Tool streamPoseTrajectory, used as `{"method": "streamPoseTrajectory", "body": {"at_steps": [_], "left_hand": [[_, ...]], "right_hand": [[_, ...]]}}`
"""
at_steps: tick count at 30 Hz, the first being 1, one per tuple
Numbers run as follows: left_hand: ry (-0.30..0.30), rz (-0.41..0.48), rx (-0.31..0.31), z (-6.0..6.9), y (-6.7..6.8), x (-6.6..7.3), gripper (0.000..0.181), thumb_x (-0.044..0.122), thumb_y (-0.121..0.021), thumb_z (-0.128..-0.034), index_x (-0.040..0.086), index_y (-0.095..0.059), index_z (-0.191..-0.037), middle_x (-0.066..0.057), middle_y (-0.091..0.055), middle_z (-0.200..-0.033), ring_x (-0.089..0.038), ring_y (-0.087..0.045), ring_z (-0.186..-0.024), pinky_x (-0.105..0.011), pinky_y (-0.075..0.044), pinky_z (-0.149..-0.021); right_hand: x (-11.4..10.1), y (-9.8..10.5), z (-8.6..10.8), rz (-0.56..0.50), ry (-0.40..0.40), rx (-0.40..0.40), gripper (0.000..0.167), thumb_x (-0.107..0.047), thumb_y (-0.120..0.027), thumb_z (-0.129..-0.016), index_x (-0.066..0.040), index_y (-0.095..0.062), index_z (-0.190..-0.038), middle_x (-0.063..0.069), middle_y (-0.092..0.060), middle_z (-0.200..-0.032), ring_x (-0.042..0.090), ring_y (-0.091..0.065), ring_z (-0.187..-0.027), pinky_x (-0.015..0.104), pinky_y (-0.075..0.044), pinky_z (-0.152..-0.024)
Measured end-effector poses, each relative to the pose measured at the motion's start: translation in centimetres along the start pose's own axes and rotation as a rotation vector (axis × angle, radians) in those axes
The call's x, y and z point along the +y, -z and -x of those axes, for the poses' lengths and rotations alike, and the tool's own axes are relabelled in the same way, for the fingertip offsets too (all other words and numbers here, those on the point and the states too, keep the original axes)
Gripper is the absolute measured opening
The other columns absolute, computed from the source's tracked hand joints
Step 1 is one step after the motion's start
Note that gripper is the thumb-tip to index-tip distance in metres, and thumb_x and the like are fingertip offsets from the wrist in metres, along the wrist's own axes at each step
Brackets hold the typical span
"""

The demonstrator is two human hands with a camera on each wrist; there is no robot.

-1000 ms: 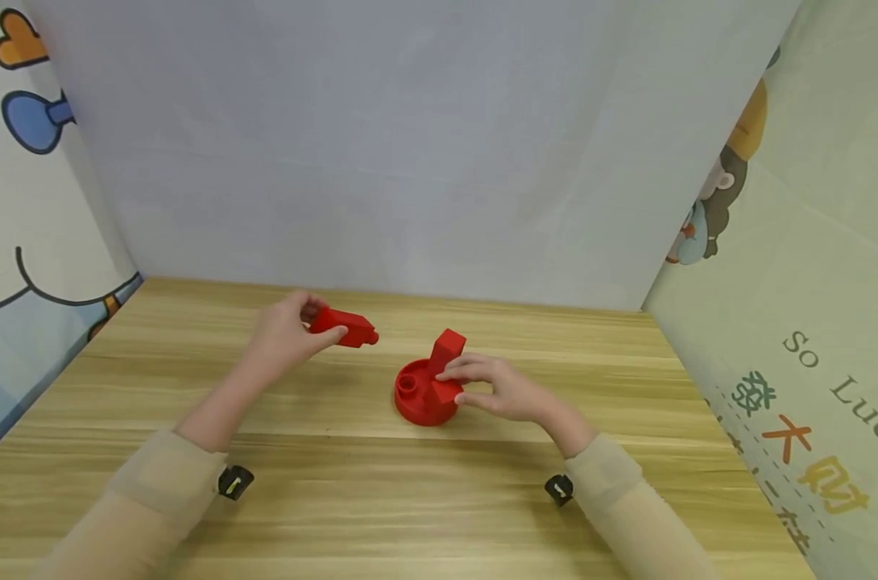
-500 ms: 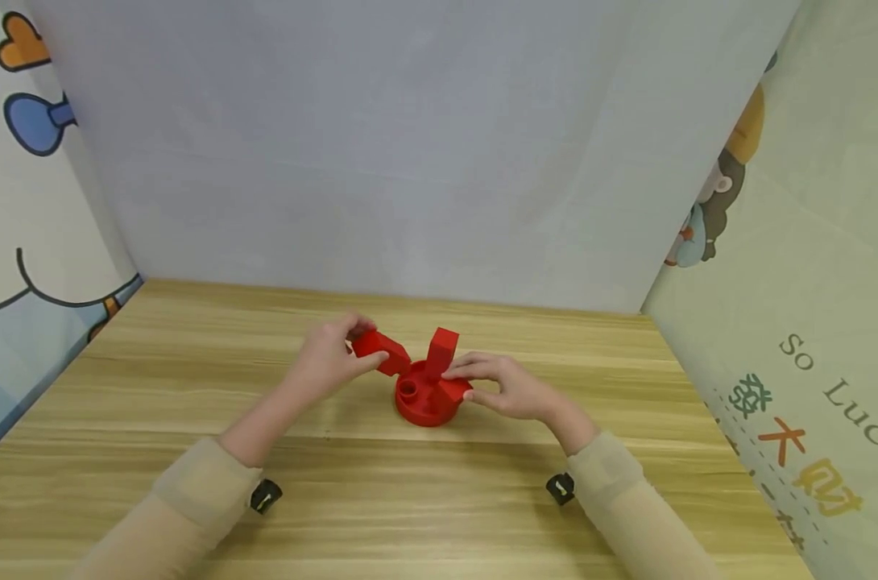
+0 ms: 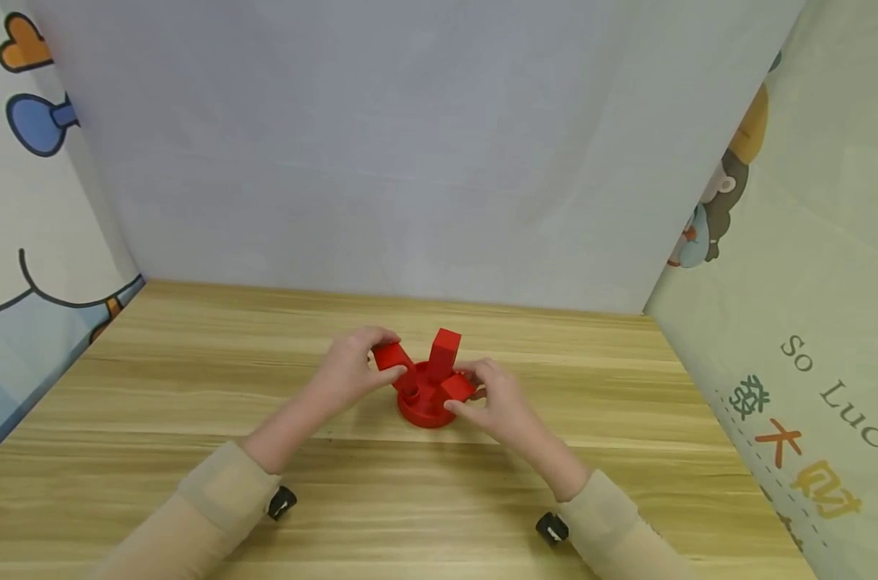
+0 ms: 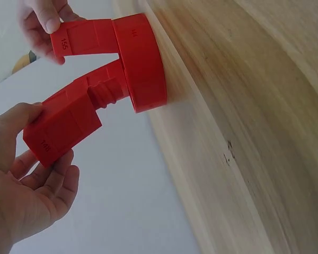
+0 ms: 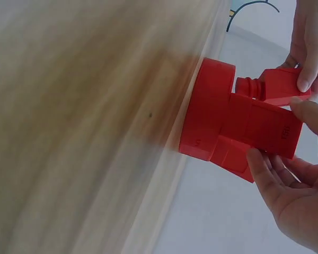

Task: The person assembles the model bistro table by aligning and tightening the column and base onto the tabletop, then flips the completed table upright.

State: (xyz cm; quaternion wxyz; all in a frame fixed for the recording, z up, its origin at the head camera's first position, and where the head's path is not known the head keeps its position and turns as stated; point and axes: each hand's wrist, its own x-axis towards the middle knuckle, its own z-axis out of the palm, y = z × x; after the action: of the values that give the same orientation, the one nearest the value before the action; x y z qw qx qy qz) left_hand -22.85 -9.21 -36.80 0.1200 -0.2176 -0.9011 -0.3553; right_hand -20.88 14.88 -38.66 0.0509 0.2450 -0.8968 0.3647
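A round red base (image 3: 426,418) stands on the table with two red blocks upright on it. My left hand (image 3: 348,366) grips another red block (image 4: 63,119) by its outer end. That block is tilted, its threaded stub (image 4: 107,93) pointing at the socket on the base's left; I cannot tell whether the stub has entered it. My right hand (image 3: 500,403) pinches the right upright block (image 5: 265,127) between thumb and fingers. The taller-looking upright block (image 3: 445,352) at the back is touched by neither thumb. Small numbers mark the blocks, partly unreadable.
The wooden table (image 3: 381,507) ends at a pale curtain (image 3: 410,161) behind the base. Printed cloths hang at the left (image 3: 62,234) and right (image 3: 794,266) sides. A small black wrist camera sits beside each sleeve.
My left hand has carried its block rightward and down to the base, turning the threaded end downward. My right hand has stayed by its block, shifting its fingers around it.
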Motion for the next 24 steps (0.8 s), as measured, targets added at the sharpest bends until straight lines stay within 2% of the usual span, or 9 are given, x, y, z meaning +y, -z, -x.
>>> {"method": "streamPoseTrajectory", "body": {"at_steps": [3,10,17,24], "left_hand": [[-0.005,-0.006,0.003,-0.1,-0.3,0.1,0.039,0.016,-0.079,-0.0762,-0.001,-0.065,-0.110,-0.012,-0.067,-0.102,-0.022,-0.061,-0.087,-0.034,-0.052,-0.074],[0.003,-0.014,-0.008,0.0,-0.9,0.3,0.040,0.015,-0.079,-0.0764,0.000,-0.065,-0.111,-0.011,-0.066,-0.105,-0.025,-0.061,-0.094,-0.037,-0.053,-0.082],[0.003,-0.022,-0.012,-0.1,-1.3,0.4,0.038,0.014,-0.079,-0.0759,0.002,-0.066,-0.110,-0.011,-0.066,-0.106,-0.026,-0.060,-0.097,-0.039,-0.052,-0.085],[-0.021,-0.045,-0.035,-0.3,-1.7,0.2,0.039,0.015,-0.079,-0.0756,0.003,-0.066,-0.110,-0.011,-0.065,-0.106,-0.025,-0.059,-0.098,-0.040,-0.051,-0.086]], "right_hand": [[0.0,0.0,0.1,-0.014,-0.009,0.025,0.046,-0.012,-0.078,-0.077,0.003,-0.060,-0.116,0.009,-0.062,-0.102,0.017,-0.061,-0.084,0.032,-0.057,-0.072],[0.3,0.1,-0.1,-0.020,0.015,0.055,0.043,-0.007,-0.077,-0.076,0.003,-0.063,-0.115,0.013,-0.064,-0.107,0.021,-0.064,-0.084,0.035,-0.057,-0.074],[1.0,0.4,-0.7,0.004,0.052,0.056,0.041,-0.005,-0.076,-0.076,0.005,-0.063,-0.115,0.016,-0.065,-0.106,0.023,-0.065,-0.085,0.032,-0.057,-0.074],[1.3,0.7,-1.2,-0.012,0.026,0.027,0.041,-0.004,-0.074,-0.078,0.006,-0.062,-0.117,0.016,-0.064,-0.107,0.024,-0.065,-0.087,0.038,-0.056,-0.077]]}}
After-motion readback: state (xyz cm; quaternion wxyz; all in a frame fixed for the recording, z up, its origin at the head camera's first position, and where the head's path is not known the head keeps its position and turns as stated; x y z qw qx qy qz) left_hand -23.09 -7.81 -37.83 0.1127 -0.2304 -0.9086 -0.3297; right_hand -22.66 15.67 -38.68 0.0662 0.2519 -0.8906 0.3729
